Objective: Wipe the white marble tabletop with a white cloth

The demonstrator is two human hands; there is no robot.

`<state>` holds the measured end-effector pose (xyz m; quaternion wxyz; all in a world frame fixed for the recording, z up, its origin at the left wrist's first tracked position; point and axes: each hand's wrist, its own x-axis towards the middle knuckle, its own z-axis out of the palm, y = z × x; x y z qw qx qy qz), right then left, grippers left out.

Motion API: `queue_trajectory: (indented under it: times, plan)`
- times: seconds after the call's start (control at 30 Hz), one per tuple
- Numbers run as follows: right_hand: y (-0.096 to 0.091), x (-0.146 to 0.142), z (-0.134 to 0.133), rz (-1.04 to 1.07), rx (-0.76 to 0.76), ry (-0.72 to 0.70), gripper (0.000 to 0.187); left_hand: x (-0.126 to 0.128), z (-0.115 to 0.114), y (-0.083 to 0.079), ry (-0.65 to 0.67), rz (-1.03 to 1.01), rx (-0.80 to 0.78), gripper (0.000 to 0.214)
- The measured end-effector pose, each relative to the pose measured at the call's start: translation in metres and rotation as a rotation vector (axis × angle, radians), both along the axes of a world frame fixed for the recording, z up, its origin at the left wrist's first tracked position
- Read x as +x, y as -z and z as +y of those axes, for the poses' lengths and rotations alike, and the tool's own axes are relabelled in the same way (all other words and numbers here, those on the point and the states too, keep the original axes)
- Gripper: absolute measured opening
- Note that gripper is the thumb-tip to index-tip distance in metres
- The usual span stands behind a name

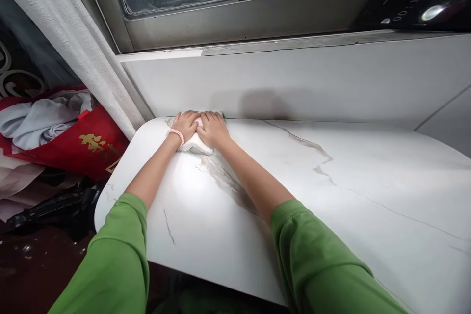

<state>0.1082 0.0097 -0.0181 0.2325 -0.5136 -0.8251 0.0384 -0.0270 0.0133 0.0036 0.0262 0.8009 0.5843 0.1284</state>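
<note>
On the far left part of the white marbled table (235, 245), both hands press down on a folded white cloth (197, 144). My left hand (185, 124), with a pink beaded bracelet on its wrist, covers the cloth's left side. Right beside it, my right hand (213, 130) covers the right side, and the thumbs almost meet. The fingers of each hand are bent over the cloth and hold it against the tabletop near the wall. Part of the cloth is hidden under the palms. A small dark green edge shows past the right fingertips.
A pale wall panel (324, 78) and a metal-framed window (235, 22) rise behind the table. At the upper right is a dark phone-like device (415, 0) with a lit timer. A white curtain (73, 34) hangs at left, beside a red bag (91, 142) holding light clothes.
</note>
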Motion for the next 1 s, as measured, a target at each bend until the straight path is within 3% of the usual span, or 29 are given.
queue_trajectory:
  times: [0.17,0.33,0.47,0.8,0.9,1.0]
  plan:
    - [0.004,0.001,0.000,-0.040,0.005,0.006,0.056,0.002,-0.005,-0.001,0.028,0.010,0.012,0.042]
    - [0.000,-0.001,-0.029,-0.016,-0.023,0.028,0.058,0.000,-0.032,-0.005,0.126,-0.017,0.004,0.043]
    - [-0.003,-0.009,-0.074,-0.024,-0.044,-0.012,0.059,-0.011,-0.080,-0.003,0.093,-0.007,0.040,0.043]
    - [-0.005,-0.015,-0.210,0.056,-0.041,-0.224,0.059,-0.027,-0.237,-0.008,0.045,0.010,0.078,0.047]
    - [-0.007,-0.013,-0.235,0.058,-0.057,-0.287,0.059,-0.028,-0.266,-0.010,0.032,0.005,0.074,0.049]
    - [-0.008,-0.016,-0.237,0.057,-0.048,-0.326,0.059,-0.030,-0.271,-0.010,0.001,0.004,0.060,0.049]
